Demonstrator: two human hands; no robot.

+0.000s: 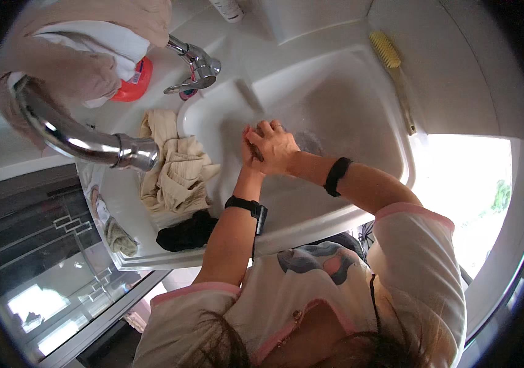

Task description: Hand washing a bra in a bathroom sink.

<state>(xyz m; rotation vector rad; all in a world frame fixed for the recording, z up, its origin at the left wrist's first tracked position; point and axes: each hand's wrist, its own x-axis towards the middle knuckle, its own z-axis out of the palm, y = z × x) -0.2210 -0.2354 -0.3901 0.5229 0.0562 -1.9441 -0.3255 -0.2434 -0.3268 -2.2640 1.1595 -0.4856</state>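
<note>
Over the white washbasin (299,195), both hands are pressed together. My right hand (275,146) lies across my left hand (247,146), its fingers curled. A small dark item (256,152) shows between the palms; most of it is hidden, and I cannot tell what it is. To the left of the hands, a crumpled beige cloth garment (181,172) lies on the basin's ledge. A black cloth (187,231) rests just below it, near my left forearm.
A chrome faucet spout (82,142) juts in from the left, its lever mixer (197,69) behind. A yellow-bristled brush (393,69) lies along the right rim. Hanging cloth (68,60) partly covers a red container (135,85). A greyish cloth (120,237) sits at the left edge.
</note>
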